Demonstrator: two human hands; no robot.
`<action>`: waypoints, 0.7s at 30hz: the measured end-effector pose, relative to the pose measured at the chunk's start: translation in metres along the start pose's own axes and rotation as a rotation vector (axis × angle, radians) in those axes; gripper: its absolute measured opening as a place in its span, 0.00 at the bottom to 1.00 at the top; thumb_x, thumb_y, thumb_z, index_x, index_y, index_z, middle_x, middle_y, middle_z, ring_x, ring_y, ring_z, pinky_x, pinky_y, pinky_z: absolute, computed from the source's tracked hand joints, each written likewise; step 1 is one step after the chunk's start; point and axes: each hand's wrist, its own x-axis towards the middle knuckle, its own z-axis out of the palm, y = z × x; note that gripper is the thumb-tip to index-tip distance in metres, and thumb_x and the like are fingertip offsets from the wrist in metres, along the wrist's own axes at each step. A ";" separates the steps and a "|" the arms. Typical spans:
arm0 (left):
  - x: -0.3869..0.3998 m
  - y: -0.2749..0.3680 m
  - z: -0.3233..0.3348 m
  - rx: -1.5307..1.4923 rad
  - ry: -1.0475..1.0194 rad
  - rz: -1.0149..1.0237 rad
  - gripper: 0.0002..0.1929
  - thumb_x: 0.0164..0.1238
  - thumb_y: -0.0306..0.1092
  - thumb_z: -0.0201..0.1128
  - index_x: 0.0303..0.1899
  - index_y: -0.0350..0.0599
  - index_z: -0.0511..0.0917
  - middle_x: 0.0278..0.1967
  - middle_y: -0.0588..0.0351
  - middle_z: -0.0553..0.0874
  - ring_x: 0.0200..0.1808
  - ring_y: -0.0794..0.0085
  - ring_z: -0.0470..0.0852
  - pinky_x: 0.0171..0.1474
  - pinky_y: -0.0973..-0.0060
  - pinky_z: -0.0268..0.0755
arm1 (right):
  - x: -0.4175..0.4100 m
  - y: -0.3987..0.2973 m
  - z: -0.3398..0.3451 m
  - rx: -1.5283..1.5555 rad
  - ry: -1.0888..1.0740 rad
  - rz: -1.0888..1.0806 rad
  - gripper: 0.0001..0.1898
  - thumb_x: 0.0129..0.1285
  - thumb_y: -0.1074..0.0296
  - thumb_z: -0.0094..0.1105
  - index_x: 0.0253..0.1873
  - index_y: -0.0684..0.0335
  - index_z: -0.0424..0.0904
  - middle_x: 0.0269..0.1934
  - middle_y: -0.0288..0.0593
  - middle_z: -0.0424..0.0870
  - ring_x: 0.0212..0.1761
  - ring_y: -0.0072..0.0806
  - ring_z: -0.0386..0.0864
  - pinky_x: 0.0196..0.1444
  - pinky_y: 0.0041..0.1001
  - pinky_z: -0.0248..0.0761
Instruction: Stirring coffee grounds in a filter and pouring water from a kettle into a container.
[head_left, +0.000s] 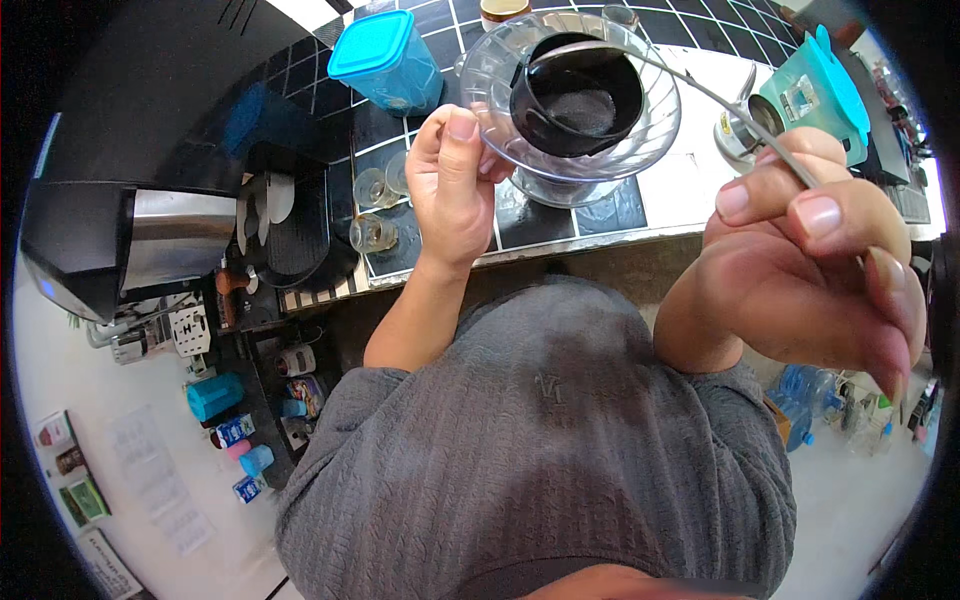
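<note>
My left hand (454, 180) grips the rim of a large clear ribbed glass or plastic bowl (660, 135), which has a clear foot beneath it. A black cylindrical container (521, 112) with a dark, partly see-through bottom sits tilted in the bowl. Between its thumb and fingers my right hand (817, 232) holds the thin handle of a long metal spoon (720, 101). The spoon's head reaches over the opening of the black container. Whether the bowl rests on the counter or is lifted cannot be told.
Small glasses (373, 232) stand left of the bowl on the black tiled counter (525, 225). Behind them is a blue-lidded plastic container (386, 67). A metal-cupped device (739, 135) and a teal-lidded container (821, 97) stand at right. A black and steel machine (180, 225) fills the left.
</note>
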 end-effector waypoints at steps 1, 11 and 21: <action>0.000 0.000 0.000 -0.001 0.001 0.004 0.11 0.62 0.37 0.49 0.24 0.45 0.66 0.18 0.65 0.63 0.20 0.84 0.59 0.23 0.86 0.52 | 0.000 0.000 0.001 0.017 -0.032 0.006 0.26 0.62 0.47 0.17 0.49 0.60 0.60 0.32 0.51 0.72 0.11 0.28 0.66 0.17 0.26 0.61; -0.001 0.001 -0.001 -0.009 -0.006 -0.010 0.11 0.63 0.37 0.48 0.23 0.45 0.65 0.18 0.65 0.63 0.20 0.84 0.59 0.23 0.85 0.52 | 0.002 -0.007 -0.004 0.044 -0.185 0.014 0.27 0.61 0.46 0.16 0.49 0.60 0.59 0.34 0.51 0.72 0.13 0.30 0.69 0.25 0.31 0.64; -0.001 0.001 -0.001 -0.006 -0.012 -0.003 0.12 0.63 0.37 0.48 0.22 0.45 0.65 0.17 0.65 0.63 0.20 0.84 0.59 0.23 0.85 0.52 | 0.000 -0.007 -0.005 0.083 -0.204 0.014 0.26 0.61 0.45 0.17 0.49 0.60 0.58 0.34 0.52 0.72 0.15 0.31 0.69 0.27 0.32 0.64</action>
